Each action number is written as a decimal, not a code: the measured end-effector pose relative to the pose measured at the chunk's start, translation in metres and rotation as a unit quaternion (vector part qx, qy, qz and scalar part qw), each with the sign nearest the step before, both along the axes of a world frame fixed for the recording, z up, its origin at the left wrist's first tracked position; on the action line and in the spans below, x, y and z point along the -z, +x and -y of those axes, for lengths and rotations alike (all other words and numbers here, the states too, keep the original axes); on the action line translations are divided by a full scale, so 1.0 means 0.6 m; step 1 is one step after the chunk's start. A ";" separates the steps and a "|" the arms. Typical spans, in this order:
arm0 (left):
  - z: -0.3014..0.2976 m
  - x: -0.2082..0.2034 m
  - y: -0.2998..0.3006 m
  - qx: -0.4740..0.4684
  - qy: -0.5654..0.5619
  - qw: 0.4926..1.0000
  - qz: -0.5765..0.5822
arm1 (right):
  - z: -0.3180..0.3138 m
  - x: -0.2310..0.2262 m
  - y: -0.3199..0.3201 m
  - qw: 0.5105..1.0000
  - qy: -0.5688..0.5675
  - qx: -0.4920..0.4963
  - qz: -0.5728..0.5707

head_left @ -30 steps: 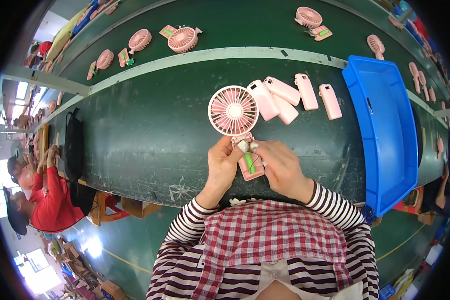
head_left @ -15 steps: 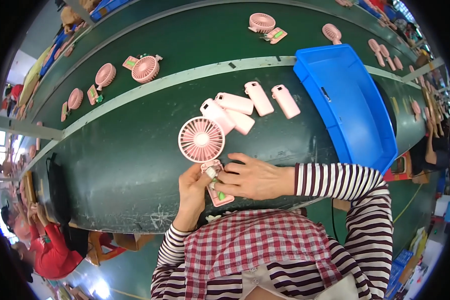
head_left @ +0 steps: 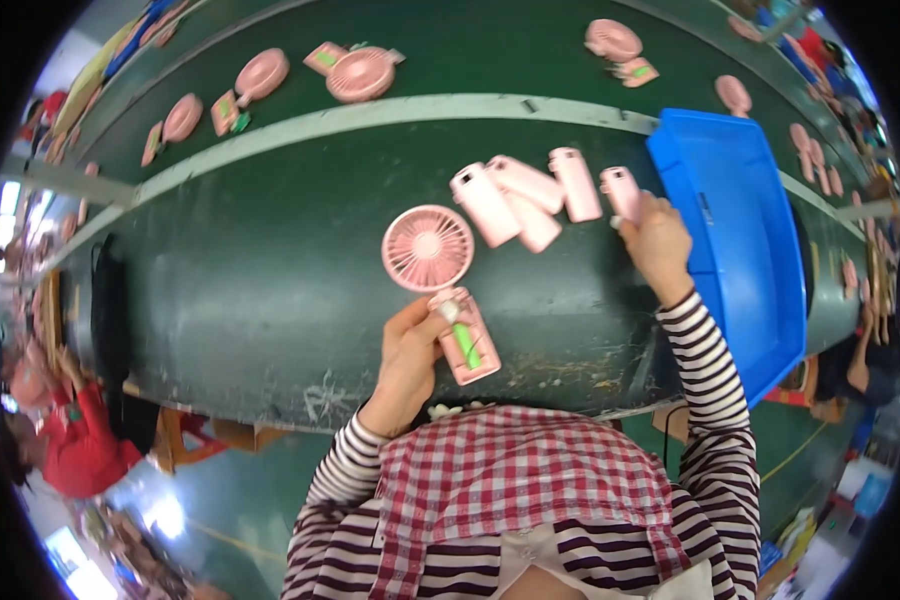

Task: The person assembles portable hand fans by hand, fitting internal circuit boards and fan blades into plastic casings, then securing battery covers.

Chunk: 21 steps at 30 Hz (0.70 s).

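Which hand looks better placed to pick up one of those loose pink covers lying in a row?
The right hand, most likely: it is stretched out to the row and touches the end pink cover beside the blue bin. The left hand is nearer the body, occupied holding the open pink fan.

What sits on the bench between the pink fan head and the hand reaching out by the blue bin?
In the head view, a cluster of pink handle covers lies between the fan head and the right hand, which touches the last cover beside the blue bin.

pink fan (head_left: 428, 247), pink covers (head_left: 530, 195), blue bin (head_left: 740, 230), dark green table (head_left: 260, 280)
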<state>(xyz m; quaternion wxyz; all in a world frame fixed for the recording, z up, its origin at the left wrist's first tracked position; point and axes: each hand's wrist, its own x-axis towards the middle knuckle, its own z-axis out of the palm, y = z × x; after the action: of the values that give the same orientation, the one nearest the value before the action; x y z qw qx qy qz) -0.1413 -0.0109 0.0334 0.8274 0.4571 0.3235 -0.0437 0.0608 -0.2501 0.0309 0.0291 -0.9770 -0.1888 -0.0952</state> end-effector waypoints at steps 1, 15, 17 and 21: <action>-0.002 0.004 -0.001 0.012 0.000 1.000 0.008 | 0.004 0.002 0.003 1.000 0.010 -0.007 0.001; 0.004 -0.007 0.003 0.025 -0.041 0.999 -0.019 | -0.011 -0.040 -0.062 0.986 0.166 -0.007 -0.028; 0.011 -0.006 0.003 0.018 -0.053 0.998 -0.015 | -0.033 -0.075 -0.104 0.969 0.229 -0.016 -0.095; 0.015 -0.005 0.004 0.003 -0.080 0.997 -0.008 | -0.064 -0.110 -0.178 0.943 0.262 -0.115 -0.171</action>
<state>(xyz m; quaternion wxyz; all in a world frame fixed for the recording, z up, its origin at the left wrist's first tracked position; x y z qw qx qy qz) -0.1389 -0.0200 0.0363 0.8586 0.3898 0.3243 -0.0757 -0.0461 -0.2115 0.0972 0.3268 -0.9078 -0.2609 0.0311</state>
